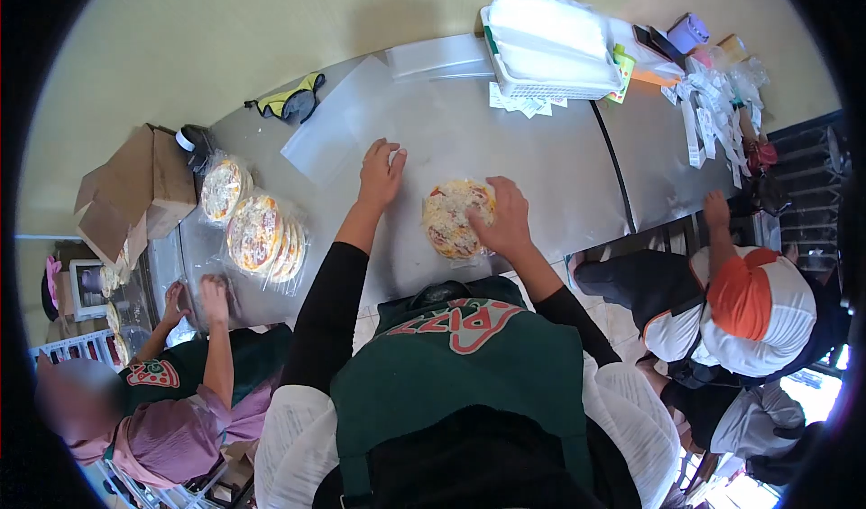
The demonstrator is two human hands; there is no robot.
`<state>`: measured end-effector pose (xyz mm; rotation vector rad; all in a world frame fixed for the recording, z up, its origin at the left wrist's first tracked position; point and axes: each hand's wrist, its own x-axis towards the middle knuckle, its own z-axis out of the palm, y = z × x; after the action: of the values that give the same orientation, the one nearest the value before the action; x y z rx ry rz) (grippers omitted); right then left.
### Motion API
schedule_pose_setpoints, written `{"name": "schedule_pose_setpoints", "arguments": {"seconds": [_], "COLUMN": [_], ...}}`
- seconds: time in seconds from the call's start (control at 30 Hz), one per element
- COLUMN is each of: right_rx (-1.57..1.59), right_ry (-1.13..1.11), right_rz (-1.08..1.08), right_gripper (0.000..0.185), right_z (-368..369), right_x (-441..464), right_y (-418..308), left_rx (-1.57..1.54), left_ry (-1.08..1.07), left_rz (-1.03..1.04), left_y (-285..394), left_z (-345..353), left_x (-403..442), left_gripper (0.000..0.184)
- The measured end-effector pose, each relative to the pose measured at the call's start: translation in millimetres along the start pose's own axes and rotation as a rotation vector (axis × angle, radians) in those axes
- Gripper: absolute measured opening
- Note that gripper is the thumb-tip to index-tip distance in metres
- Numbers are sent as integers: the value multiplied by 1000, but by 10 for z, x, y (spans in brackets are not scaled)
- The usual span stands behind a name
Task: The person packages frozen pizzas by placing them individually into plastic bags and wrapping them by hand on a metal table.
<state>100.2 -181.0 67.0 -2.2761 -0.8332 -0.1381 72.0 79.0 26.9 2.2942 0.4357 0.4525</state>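
Observation:
A small pizza (448,213) with shredded cheese and red topping lies on the metal table in front of me, with what looks like clear wrap at its lower edge. My right hand (507,218) grips its right side, thumb over the top and fingers along the edge. My left hand (382,173) is raised to the left of the pizza, fingers loosely curved and apart, holding nothing. Just beyond it lies a clear plastic sheet or bag (336,112). To the left, wrapped pizzas (255,234) lie in an overlapping row, beside another wrapped stack (222,191).
A white basket (559,83) of plastic bags stands at the back. Yellow-black goggles (293,100) and a cardboard box (135,189) are at left. Paper strips (704,121) litter the right. A co-worker's hands (213,297) rest at the left edge; other people (758,306) are at right.

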Motion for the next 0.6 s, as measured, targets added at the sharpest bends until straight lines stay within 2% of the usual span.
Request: {"name": "schedule_pose_setpoints", "arguments": {"seconds": [0.13, 0.23, 0.3, 0.37, 0.47, 0.5, 0.6], "right_rx": [-152, -211, -220, -114, 89, 161, 379], "right_ry": [-156, -202, -209, -173, -73, -33, -29], "right_rz": [-61, -5, 23, 99, 205, 240, 423], "right_gripper": [58, 50, 44, 37, 31, 29, 26], "right_z": [-75, 153, 260, 230, 293, 282, 213], "right_x": [-114, -202, -211, -161, -142, -130, -107], "right_y": [-257, -59, 124, 179, 340, 346, 334], "left_rx": [239, 93, 253, 382, 414, 440, 515], "left_ry": [182, 350, 96, -60, -130, -182, -286], "left_rz": [106, 288, 431, 698, 546, 441, 357], "left_y": [106, 315, 219, 220, 384, 417, 464], "left_z": [-29, -96, 11, 173, 370, 394, 448], "left_x": [-177, -479, -897, -1287, -1470, -1460, -1328], "left_gripper": [30, 21, 22, 39, 52, 62, 69]}}
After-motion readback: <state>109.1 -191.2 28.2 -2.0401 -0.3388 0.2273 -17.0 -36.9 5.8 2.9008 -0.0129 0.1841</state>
